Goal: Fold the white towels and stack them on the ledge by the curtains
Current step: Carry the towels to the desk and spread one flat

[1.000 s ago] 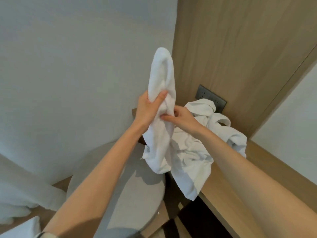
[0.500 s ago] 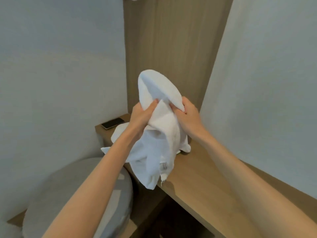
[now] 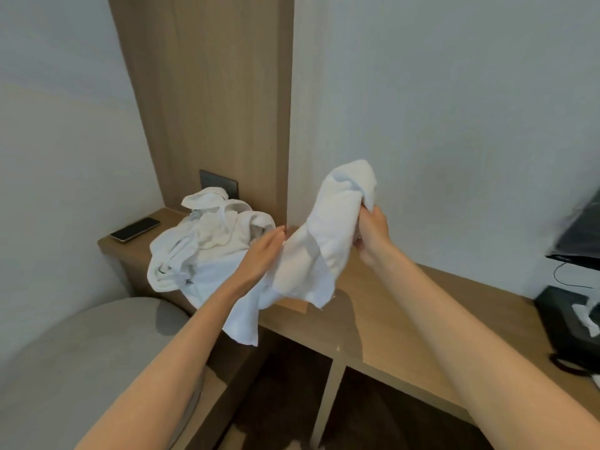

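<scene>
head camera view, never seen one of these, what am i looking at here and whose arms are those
There is no machine here. A person wears a wide-angle camera on the head, so the picture looks forward and down along their own two bare arms. The right hand grips a bunched white towel in the air. The left hand lies against its lower part with straight fingers. Below runs a wooden ledge. On it lie a loose pile of white towels, not yet folded, and a dark phone near its far left end. A black box with white tissue stands at the right edge. A grey round seat is lower left.
</scene>
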A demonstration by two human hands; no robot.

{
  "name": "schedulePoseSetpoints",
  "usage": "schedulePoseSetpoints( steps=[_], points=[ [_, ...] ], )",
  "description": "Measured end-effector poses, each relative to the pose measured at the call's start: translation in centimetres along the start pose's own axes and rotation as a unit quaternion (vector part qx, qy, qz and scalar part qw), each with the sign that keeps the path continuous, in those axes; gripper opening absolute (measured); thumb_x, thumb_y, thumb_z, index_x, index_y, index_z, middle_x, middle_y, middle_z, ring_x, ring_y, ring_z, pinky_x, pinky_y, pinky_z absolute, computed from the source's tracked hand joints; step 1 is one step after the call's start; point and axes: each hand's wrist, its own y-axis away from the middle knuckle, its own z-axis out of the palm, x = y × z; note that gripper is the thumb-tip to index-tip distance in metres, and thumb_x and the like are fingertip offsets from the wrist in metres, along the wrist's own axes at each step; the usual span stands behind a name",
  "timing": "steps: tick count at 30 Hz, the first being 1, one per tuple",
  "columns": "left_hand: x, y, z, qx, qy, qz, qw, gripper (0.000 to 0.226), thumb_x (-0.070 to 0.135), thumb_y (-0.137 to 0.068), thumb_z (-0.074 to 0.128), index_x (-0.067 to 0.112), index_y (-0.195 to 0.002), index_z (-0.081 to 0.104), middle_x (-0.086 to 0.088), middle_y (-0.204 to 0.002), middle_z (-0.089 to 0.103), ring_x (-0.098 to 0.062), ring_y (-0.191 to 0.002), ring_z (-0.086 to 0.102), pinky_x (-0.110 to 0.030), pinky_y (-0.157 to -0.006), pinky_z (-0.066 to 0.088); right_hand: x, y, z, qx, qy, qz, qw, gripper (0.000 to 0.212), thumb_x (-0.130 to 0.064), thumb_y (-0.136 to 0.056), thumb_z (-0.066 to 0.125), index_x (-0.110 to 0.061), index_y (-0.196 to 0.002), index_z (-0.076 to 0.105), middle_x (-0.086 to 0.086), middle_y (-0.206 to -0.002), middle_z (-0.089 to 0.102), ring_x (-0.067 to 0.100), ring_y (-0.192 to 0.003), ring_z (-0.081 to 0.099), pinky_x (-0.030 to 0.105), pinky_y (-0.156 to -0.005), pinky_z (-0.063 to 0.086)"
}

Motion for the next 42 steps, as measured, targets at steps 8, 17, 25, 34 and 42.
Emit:
schedulePoseSetpoints(
  steps=[8, 17, 25, 34, 42],
  points=[
    [-9.0, 0.3, -0.6, -0.226, -0.369, -0.100, 0.896, 0.116, 0.034, -0.074, 0.077, 0.041, -0.147, -0.014, 0.004, -0.158, -0.013, -0.032, -0.145, -0.010, -0.062, -0.112, 0.009, 5.5, 1.6, 3.3, -0.028, 0.206, -0.043, 0.977, 0.011, -0.025, -0.088, 0.055, -0.023, -0.078, 0.051, -0.006, -0.076, 0.055, 0.011, -0.067, 0.054, 0.024, -0.052, 0.035],
    [-18.5, -1.4, -5.2, -0.176, -0.440, -0.090, 0.876, 0.023, 0.015, -0.100, 0.031, 0.028, -0.093, 0.049, -0.001, -0.117, 0.041, -0.031, -0.119, 0.042, -0.050, -0.097, 0.037, 10.2, 0.7, 5.8, -0.026, 0.290, -0.115, 0.950, 0.046, -0.022, -0.089, 0.053, -0.044, -0.127, 0.038, -0.012, -0.112, 0.057, 0.011, -0.097, 0.052, 0.011, -0.077, 0.040],
    [-22.9, -3.7, -7.1, -0.306, -0.544, -0.002, 0.781, 0.069, 0.051, -0.093, 0.047, 0.031, -0.150, 0.014, 0.001, -0.160, -0.005, -0.022, -0.146, -0.012, -0.056, -0.111, -0.013, 9.7, -0.6, 8.5, -0.010, 0.344, -0.156, 0.926, 0.030, -0.011, -0.087, 0.050, -0.029, -0.103, 0.069, -0.018, -0.103, 0.067, 0.004, -0.098, 0.059, 0.003, -0.076, 0.040],
    [-20.2, -6.8, -7.0, -0.128, -0.342, 0.038, 0.930, 0.028, 0.024, -0.103, 0.030, 0.020, -0.120, 0.052, -0.007, -0.104, 0.063, -0.025, -0.093, 0.057, -0.029, -0.067, 0.037, 11.6, -1.1, 8.4, -0.040, 0.590, -0.092, 0.801, 0.027, -0.030, -0.086, 0.048, -0.039, -0.107, 0.062, -0.007, -0.110, 0.057, 0.018, -0.094, 0.058, 0.028, -0.069, 0.038],
    [-13.2, -9.3, -5.0, -0.124, -0.049, 0.061, 0.989, 0.012, 0.020, -0.096, 0.049, 0.024, -0.095, 0.060, 0.012, -0.089, 0.060, 0.005, -0.082, 0.053, -0.003, -0.069, 0.039, 12.8, -0.8, 6.3, -0.192, 0.585, 0.020, 0.788, 0.073, -0.069, -0.069, 0.065, -0.042, -0.131, 0.037, -0.016, -0.118, 0.053, 0.013, -0.100, 0.054, 0.033, -0.078, 0.048]
  ],
)
